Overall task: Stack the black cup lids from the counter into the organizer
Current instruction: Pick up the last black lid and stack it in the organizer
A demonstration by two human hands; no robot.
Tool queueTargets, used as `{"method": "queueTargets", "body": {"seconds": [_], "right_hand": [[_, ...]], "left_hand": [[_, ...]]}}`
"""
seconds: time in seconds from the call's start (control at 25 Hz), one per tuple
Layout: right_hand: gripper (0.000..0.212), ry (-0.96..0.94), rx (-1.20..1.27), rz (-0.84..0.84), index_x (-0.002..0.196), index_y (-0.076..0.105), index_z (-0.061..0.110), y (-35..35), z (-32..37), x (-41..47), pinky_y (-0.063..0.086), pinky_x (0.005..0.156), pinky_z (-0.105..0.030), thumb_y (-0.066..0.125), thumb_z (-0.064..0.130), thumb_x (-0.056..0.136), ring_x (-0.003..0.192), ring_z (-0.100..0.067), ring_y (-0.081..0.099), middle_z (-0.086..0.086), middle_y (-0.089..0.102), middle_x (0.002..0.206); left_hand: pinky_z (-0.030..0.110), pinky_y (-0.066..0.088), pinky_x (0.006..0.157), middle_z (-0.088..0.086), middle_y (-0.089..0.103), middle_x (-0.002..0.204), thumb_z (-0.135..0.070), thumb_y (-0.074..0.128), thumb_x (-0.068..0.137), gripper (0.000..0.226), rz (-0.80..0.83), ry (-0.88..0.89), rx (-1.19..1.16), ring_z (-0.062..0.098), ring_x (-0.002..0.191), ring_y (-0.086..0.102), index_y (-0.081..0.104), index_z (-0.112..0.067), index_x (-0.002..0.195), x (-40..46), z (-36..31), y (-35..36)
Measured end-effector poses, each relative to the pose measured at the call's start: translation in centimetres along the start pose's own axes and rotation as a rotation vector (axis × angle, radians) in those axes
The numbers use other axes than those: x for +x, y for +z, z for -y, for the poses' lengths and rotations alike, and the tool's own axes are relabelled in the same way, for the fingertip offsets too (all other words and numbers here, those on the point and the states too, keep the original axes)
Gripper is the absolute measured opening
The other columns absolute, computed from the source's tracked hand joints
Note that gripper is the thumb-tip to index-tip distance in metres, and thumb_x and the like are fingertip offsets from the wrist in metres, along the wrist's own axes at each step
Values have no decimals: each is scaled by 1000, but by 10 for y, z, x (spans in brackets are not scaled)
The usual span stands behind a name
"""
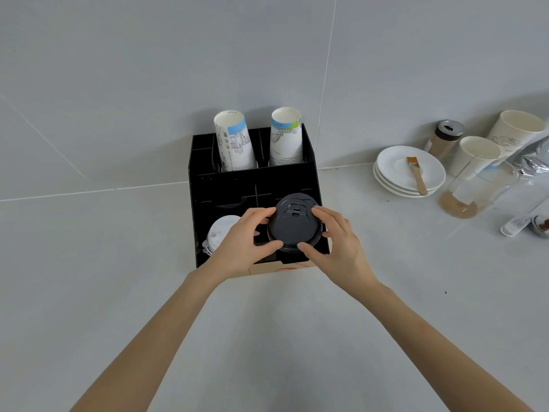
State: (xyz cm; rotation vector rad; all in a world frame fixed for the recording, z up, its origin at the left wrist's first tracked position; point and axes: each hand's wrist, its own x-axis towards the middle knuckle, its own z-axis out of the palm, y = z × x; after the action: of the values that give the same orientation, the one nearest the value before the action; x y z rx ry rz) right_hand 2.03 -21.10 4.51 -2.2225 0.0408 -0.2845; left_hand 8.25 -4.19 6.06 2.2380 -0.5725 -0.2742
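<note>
A stack of black cup lids [294, 224] is held over the front right compartment of the black organizer [252, 179], which stands against the wall. My left hand [240, 245] grips the stack's left side and my right hand [338, 242] grips its right side, fingers and thumbs around the rim. Whether the stack rests in the compartment or hovers above it I cannot tell. White lids [218, 234] fill the front left compartment, partly hidden by my left hand. Two stacks of printed paper cups [234, 141] stand in the rear compartments.
To the right on the counter are stacked white saucers [398, 173] with a small brush [417, 175], a spice jar [445, 138], two white paper cups [475, 156], a glass pitcher [478, 191] and a foil bag [531, 156]. A cardboard edge [279, 267] shows under the organizer.
</note>
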Motion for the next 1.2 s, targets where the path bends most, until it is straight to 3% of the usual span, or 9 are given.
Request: {"method": "queueTargets", "body": {"seconds": [0.24,0.52,0.8,1.0,1.2], "right_hand": [[56,8,-43,-44,127,41,7,6,-4,12,40,97,-34,66,17,78,116,-28,39,-12,44,134],[50,4,-26,-99,123,46,7,6,-9,23,42,93,-32,67,12,78,111,-28,44,-14,52,124],[46,-1,-72,-117,119,50,7,6,-15,35,34,89,-27,68,14,77,110,-30,44,-14,54,122],[46,9,-104,-92,118,51,6,13,-23,36,35,87,-27,69,13,76,110,-32,44,-17,53,120],[46,32,-115,-59,119,50,6,19,-27,37,34,87,-25,68,13,77,112,-32,42,-17,50,122]], "left_hand": [[35,31,108,4,37,141,-24,69,75,68,61,13,-7,18,128,33,34,-17,132,31,-8,-2],[40,34,110,3,43,139,-23,70,75,65,89,18,-30,20,125,42,38,-19,131,57,-11,-2],[34,28,113,3,38,144,-24,69,75,67,148,38,-32,16,131,35,35,-17,132,69,-5,0],[17,21,104,0,35,146,-24,68,77,67,176,44,29,12,133,32,33,-17,134,72,2,5],[12,18,101,-1,29,149,-25,66,78,66,207,49,41,11,136,27,32,-17,134,74,13,9]]}}
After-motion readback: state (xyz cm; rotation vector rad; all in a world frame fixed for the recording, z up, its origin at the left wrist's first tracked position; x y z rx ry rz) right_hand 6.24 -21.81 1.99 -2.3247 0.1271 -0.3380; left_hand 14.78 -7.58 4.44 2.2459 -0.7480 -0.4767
